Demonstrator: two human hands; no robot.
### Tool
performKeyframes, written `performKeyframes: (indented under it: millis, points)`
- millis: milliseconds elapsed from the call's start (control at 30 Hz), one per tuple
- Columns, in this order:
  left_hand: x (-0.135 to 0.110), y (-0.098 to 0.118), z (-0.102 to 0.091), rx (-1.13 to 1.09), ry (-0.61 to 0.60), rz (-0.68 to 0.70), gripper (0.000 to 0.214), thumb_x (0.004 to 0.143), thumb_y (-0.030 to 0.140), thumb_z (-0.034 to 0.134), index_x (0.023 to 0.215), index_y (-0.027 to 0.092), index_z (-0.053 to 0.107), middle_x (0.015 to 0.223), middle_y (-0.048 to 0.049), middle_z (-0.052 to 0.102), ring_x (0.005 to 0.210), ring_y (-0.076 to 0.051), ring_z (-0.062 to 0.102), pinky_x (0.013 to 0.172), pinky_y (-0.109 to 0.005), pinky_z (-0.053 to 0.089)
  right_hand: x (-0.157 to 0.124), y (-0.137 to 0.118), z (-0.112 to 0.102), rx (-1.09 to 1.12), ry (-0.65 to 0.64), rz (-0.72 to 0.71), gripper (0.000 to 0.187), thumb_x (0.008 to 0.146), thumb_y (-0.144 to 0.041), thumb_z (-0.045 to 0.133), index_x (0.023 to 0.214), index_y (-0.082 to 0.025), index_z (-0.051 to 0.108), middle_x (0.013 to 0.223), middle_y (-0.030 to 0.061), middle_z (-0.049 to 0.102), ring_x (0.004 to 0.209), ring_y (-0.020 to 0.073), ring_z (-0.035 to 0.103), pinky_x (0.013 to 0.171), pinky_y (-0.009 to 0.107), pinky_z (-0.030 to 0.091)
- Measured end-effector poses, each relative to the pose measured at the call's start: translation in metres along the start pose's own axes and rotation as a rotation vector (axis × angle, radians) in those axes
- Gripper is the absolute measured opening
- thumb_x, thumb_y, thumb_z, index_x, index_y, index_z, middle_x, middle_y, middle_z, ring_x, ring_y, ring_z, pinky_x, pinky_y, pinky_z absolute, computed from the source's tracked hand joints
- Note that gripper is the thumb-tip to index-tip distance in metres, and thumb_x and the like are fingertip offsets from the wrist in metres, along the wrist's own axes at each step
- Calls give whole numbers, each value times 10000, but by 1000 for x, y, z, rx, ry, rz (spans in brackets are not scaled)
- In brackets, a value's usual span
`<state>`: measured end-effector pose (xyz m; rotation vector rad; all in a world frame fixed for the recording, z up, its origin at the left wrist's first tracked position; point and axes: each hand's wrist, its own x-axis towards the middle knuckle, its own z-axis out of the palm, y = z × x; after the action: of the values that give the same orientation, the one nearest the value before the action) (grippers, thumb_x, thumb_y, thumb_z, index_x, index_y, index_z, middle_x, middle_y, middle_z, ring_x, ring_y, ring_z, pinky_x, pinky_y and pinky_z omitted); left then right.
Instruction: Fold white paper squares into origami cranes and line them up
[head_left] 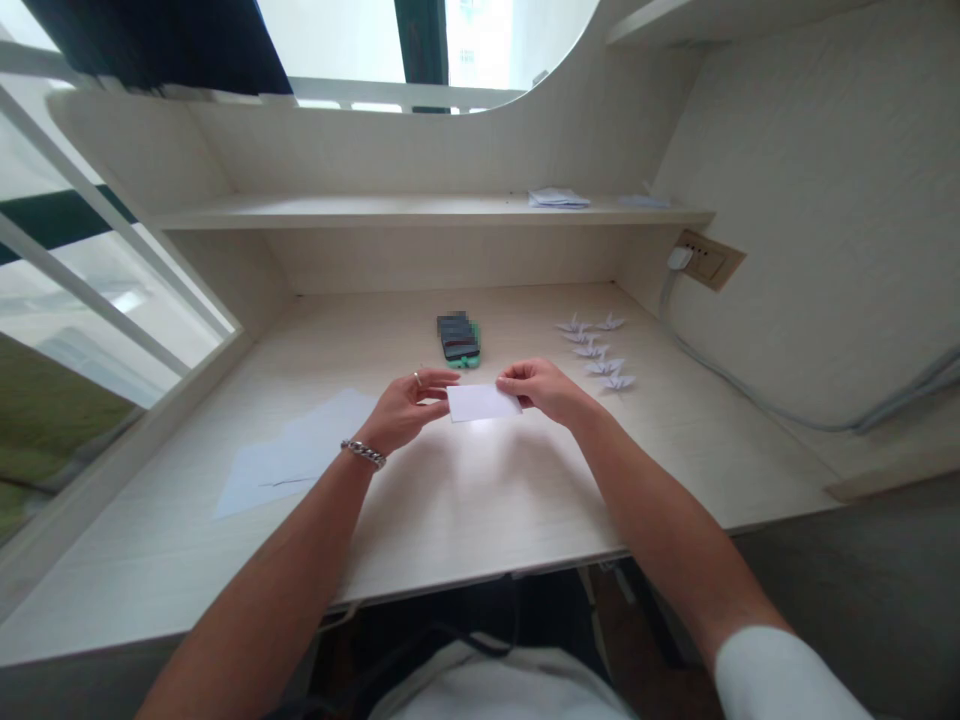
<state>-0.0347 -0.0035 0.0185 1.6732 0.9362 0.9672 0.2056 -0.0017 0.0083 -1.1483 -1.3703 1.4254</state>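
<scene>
Head view: my right hand [551, 390] has its fingers pinched closed on the right end of a white paper [474, 403], held on my side of the device [460, 345]. My left hand [401, 408] has its fingers parted at the paper's other end; I cannot tell whether they touch it. On the worktop [480, 520], 6 cranes [617, 382] sit right of the device; sheets [304, 447] lie left of it, nearer me.

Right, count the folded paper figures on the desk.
6, right of the right hand: back-left figure, back-right figure, then, coming nearer, third figure, fourth figure, fifth figure and sixth figure. Overlap might hide more.
</scene>
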Motion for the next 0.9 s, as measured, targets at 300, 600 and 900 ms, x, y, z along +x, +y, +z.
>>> performKeyframes:
  millis: [300,600,900]
  points:
    - [7,-2,22,-111,132,-155,342,604,409,796,735,119,669,727,-58,697,699,-169,636,695,-311,508,-11,11,9,25,-40,23,400,776,-542,633,853,-153,692,865,68,688,761,136,627,649,227,469]
    - [1,-5,27,-95,53,-213,302,651,409,758,672,119,676,619,-30,648,595,-135,588,611,-277,483,-11,13,25,39,46,-82,291,655,-387,764,746,-130,663,585,1,623,535,102,567,538,234,450]
    - [-1,-10,29,-34,16,-176,324,681,447,734,697,127,681,628,-23,640,588,-126,566,576,-253,464,-13,11,28,63,117,-89,302,623,-391,780,684,-144,618,562,-11,612,513,101,562,514,235,458]
